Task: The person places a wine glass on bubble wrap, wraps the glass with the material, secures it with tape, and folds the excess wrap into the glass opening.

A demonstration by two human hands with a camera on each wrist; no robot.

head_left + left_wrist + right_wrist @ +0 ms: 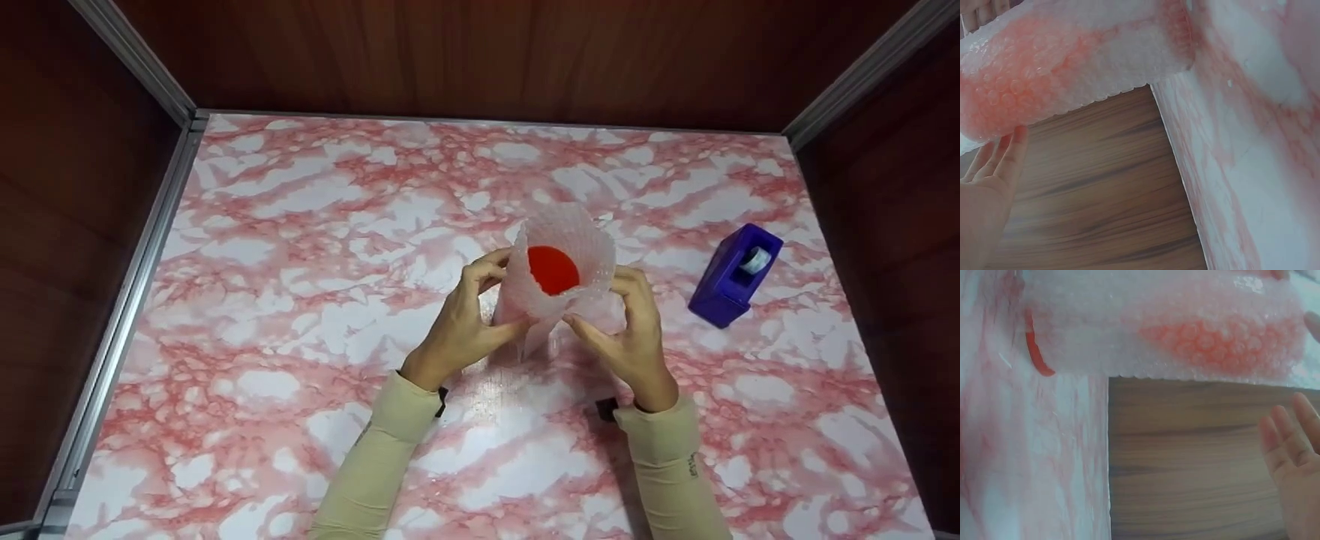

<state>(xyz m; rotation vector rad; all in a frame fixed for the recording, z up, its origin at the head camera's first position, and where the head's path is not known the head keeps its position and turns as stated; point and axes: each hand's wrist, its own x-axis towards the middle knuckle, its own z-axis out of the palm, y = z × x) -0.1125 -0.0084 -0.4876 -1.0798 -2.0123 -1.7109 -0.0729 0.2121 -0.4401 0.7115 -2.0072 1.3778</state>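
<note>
A sleeve of clear bubble wrap (577, 232) stands upright on the table around a red-orange round object (553, 270). Its top opening faces up; only the object's flat round top shows, so its kind is unclear. My left hand (469, 319) holds the wrap's left side, thumb in front and fingers behind. In the left wrist view, its fingers (1010, 152) touch the bubble wrap. My right hand (630, 334) is at the right side, with its thumb by the front edge. The right wrist view shows its fingers (1283, 433) spread and apart from the wrap.
A purple tape dispenser (731, 277) with a roll of tape stands to the right of the wrap. The table (262, 382) has a red and white marbled top. Dark wood panels (480, 60) enclose its back and sides.
</note>
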